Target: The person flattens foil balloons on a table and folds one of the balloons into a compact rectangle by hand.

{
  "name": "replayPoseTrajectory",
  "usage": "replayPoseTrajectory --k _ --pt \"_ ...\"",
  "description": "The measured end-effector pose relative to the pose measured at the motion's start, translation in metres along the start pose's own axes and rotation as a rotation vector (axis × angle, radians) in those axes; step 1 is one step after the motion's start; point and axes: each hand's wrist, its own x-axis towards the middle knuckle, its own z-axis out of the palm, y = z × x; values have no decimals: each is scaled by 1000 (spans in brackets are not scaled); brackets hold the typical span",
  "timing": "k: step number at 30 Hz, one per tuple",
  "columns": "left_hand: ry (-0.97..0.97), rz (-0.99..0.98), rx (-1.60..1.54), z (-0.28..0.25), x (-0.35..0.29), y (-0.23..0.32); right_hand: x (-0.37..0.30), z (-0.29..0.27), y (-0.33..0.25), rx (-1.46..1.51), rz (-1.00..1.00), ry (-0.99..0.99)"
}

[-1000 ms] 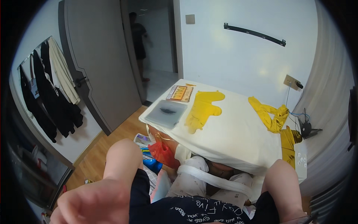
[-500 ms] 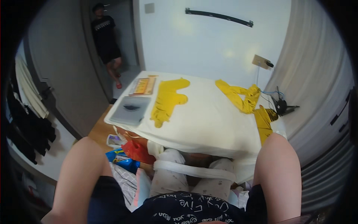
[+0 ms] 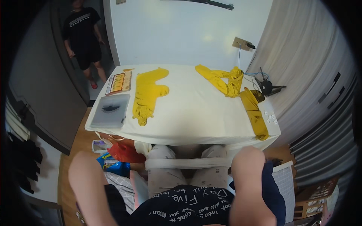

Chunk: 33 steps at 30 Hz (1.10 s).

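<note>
Facing the table: the person's two bare arms frame the view, elbows pointing forward, a dark shirt (image 3: 184, 207) with white lettering between them.
Left arm: the left elbow (image 3: 86, 164) is near the red bag (image 3: 126, 151) and the blue package (image 3: 117, 164); the left hand is out of view, so I cannot tell its grip.
Right arm: the right elbow (image 3: 249, 156) is near the table's front edge; the right hand is out of view too, its grip impossible to tell.
Table: a white cloth covers the table (image 3: 192, 109).
Yellow foil: a flat foil shape (image 3: 146, 92) lies on the table's left half, a bent foil piece (image 3: 228, 81) toward the back right, and a foil strip (image 3: 253, 115) along the right edge, reaching the front.
Left edge: a grey flat case (image 3: 109, 113) with a dark patch lies left of the foil shape; a yellow-and-orange packet (image 3: 120, 82) lies behind it.
Right edge: a black device (image 3: 267, 87) with antennas is at the back, a clear sheet with white dots (image 3: 269, 116) just beside the strip.
Legs: a white band (image 3: 188, 162) crosses the pale trousers (image 3: 162, 179).
Doorway: another person (image 3: 83, 34) stands there in dark clothes.
</note>
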Motion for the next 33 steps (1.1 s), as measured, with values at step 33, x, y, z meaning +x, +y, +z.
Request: replayPoseTrajectory --k 33 --pt "-719 -1500 -385 279 -444 100 -517 -69 -118 -1601 2066 930"
